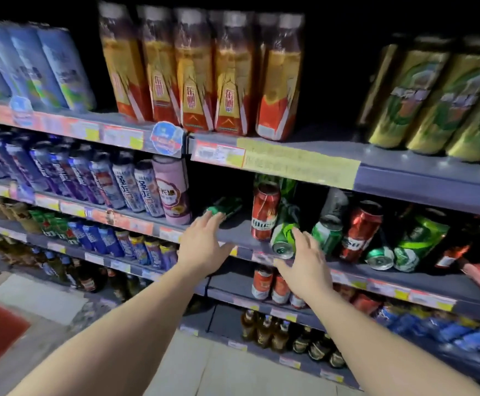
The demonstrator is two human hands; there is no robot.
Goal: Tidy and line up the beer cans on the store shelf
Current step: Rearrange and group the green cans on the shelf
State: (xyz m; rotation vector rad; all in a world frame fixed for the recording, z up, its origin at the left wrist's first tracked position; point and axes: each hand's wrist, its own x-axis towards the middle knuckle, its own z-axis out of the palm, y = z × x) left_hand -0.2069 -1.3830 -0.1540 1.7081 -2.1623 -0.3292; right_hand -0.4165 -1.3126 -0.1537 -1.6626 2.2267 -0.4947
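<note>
On the grey middle shelf (241, 227) beer cans lie in disorder. A green can (224, 208) lies on its side at the left, and my left hand (204, 241) hovers open just in front of it. A red can (264, 214) stands upright. Beside it a green can (283, 238) lies tipped toward the shelf edge, and my right hand (307, 264) reaches open at its right side, fingertips touching or nearly touching it. Further right, a red can (360, 230) leans and several green cans (404, 247) lie toppled.
A pink can (171, 191) ends a row of blue cans on the left shelf section. Tea bottles (199, 75) and tall green cans (438, 101) fill the shelf above. Red cans (270, 284) and brown bottles (264, 330) stand on lower shelves. A tiled floor lies below.
</note>
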